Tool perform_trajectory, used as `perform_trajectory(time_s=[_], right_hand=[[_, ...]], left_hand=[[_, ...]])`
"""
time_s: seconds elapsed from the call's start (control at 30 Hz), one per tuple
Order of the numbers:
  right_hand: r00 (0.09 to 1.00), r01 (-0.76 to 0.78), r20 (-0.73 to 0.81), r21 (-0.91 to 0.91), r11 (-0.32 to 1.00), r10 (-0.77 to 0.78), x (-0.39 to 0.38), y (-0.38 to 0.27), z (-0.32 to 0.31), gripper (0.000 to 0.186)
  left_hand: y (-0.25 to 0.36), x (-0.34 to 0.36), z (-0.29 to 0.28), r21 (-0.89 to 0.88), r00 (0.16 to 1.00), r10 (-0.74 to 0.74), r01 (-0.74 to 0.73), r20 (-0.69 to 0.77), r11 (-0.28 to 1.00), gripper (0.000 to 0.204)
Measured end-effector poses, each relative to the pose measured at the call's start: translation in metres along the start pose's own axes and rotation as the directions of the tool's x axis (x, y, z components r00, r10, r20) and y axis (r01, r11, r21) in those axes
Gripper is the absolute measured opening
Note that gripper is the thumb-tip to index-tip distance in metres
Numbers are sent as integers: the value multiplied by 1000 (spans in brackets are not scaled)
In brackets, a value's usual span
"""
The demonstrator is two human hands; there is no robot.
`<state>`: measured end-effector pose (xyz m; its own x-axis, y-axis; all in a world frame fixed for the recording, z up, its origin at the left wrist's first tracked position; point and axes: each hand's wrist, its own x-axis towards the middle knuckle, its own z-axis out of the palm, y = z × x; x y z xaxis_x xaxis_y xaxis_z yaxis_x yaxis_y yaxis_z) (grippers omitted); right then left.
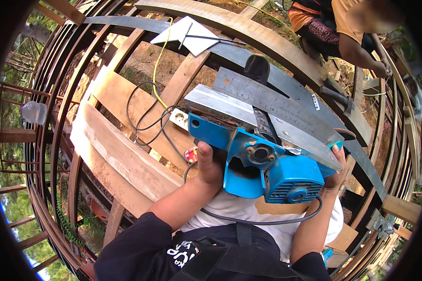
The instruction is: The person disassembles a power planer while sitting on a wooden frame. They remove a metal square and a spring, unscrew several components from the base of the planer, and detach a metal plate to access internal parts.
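A blue electric planer (295,180) lies upturned between my hands, its metal sole facing up. My left hand (208,168) grips the planer's left end, thumb pointing up. Around its right end my right hand (335,173) is closed, with most of those fingers hidden behind the body. A steel ruler (262,96) stands along the sole, its marked face toward me; whether my fingers also pin it, I cannot tell. The planer's black cord (267,223) loops beneath it across my lap. Just left of the planer is a white socket strip (179,118).
Curved wooden planks (126,150) lie at left, over spaced beams. A hammer (336,97) rests at right, and a white angular board (185,35) lies at the far side. Another person (314,28) crouches at far right. A yellow cable (158,70) runs to the strip.
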<state>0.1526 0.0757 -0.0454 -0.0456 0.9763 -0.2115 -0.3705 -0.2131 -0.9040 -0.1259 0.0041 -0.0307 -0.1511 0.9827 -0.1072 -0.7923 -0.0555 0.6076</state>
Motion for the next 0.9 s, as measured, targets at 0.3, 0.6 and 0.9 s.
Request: perform_trajectory(time_s=[0.3, 0.6, 0.9], right_hand=[[998, 4, 60, 56, 998, -7, -2, -3, 6, 52], [998, 71, -5, 12, 997, -70, -21, -3, -9, 50], [966, 259, 5, -69, 964, -259, -50, -14, 1, 44]], left_hand=[[1, 1, -4, -47, 999, -46, 47, 13, 998, 104], [2, 5, -15, -147, 998, -32, 24, -51, 989, 102], [5, 16, -32, -284, 994, -5, -27, -108, 958, 101]])
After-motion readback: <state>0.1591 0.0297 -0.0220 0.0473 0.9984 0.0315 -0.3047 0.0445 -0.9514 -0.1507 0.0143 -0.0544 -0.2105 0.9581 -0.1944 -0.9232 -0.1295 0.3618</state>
